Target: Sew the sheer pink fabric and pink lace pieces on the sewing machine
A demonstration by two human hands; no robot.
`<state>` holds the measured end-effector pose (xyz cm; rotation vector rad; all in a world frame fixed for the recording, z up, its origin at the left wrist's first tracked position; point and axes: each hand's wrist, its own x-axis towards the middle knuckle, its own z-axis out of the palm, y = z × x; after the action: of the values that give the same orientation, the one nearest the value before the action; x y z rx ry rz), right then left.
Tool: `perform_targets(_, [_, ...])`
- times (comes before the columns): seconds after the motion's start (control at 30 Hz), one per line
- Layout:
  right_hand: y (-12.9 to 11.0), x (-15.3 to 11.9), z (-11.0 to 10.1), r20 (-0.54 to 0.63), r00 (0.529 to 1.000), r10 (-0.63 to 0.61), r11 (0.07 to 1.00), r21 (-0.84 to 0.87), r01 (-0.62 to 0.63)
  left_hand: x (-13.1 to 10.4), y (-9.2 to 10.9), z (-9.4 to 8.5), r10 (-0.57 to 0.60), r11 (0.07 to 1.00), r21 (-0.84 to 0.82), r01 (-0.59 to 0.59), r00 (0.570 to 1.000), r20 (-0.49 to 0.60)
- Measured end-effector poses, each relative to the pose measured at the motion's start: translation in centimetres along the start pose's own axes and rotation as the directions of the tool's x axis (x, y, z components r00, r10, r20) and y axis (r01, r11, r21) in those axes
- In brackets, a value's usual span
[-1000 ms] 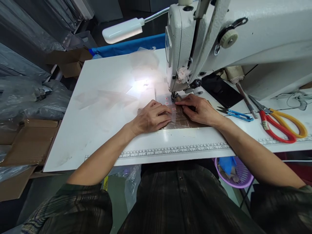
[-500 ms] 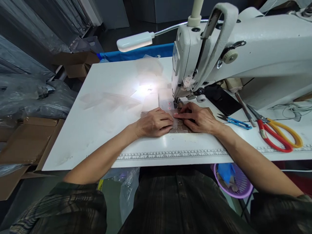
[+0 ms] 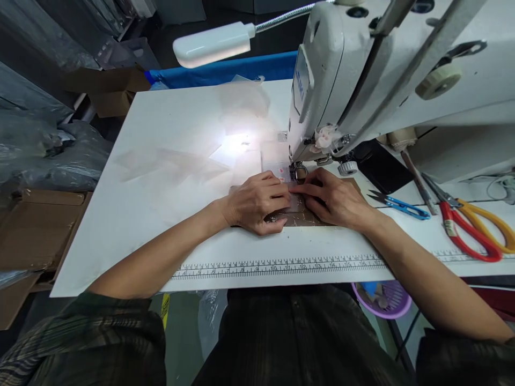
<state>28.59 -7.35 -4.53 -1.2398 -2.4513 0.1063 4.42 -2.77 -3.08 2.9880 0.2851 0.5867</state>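
Note:
A white sewing machine (image 3: 322, 80) stands at the right, its presser foot (image 3: 298, 171) down near the fabric. Sheer pale fabric (image 3: 277, 155) with small red marks lies under and beside the foot. My left hand (image 3: 259, 202) rests on the fabric's near part, fingers bent and thumb apart from them. Just right of it, my right hand (image 3: 332, 198) has its index fingertip on the fabric close to my left fingers. Beneath both hands is a brown sheet (image 3: 306, 217) with pale lines. Whether either hand pinches the fabric cannot be made out.
Blue thread snips (image 3: 402, 206), red-and-yellow scissors (image 3: 470, 225) and a black phone-like slab (image 3: 382, 166) lie at the right. A lamp (image 3: 213, 45) hangs above the table (image 3: 161, 198). More sheer fabric (image 3: 173, 163) lies left. A purple basket (image 3: 386, 305) is below.
The view has moved closer to the machine. My left thumb has spread away from the fingers, and more of the brown sheet shows. My right hand keeps nearly the same pose.

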Motion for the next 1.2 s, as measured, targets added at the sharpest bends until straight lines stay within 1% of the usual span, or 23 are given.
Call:
perform_targets(0.17, [0.0,-0.1,0.1,0.012,1.000,0.013,1.000,-0.023,-0.013,0.0,0.0,0.0,-0.023,0.999,0.050,0.022,1.000,0.018])
perform_targets(0.37, [-0.1,-0.3,0.0,0.003,1.000,0.006,0.999,0.034,-0.007,0.0,-0.1,0.0,-0.025,0.996,0.085,0.025,1.000,-0.006])
perform_targets(0.5, [-0.1,-0.2,0.0,-0.005,1.000,0.016,0.999,0.031,-0.016,0.0,-0.2,-0.1,-0.049,0.995,0.093,0.047,0.999,0.017])
perform_targets(0.67, [-0.2,-0.3,-0.1,-0.015,1.000,0.006,0.997,0.080,-0.005,0.0,-0.5,-0.2,-0.063,0.992,0.114,0.058,0.997,0.042])
perform_targets(0.8, [-0.2,-0.3,-0.2,-0.011,1.000,0.018,0.998,0.062,-0.017,-0.1,-0.8,0.0,-0.083,0.991,0.108,0.078,0.996,0.044])
perform_targets(1.0, [-0.1,-0.4,-0.5,-0.008,0.999,-0.038,0.992,0.121,0.039,-0.3,-1.0,0.0,-0.097,0.991,0.102,0.091,0.994,0.051])
perform_targets(1.2, [-0.1,-0.3,-0.3,-0.014,1.000,-0.025,0.995,0.093,0.026,-0.2,-1.2,0.0,-0.134,0.987,0.095,0.127,0.988,0.076])
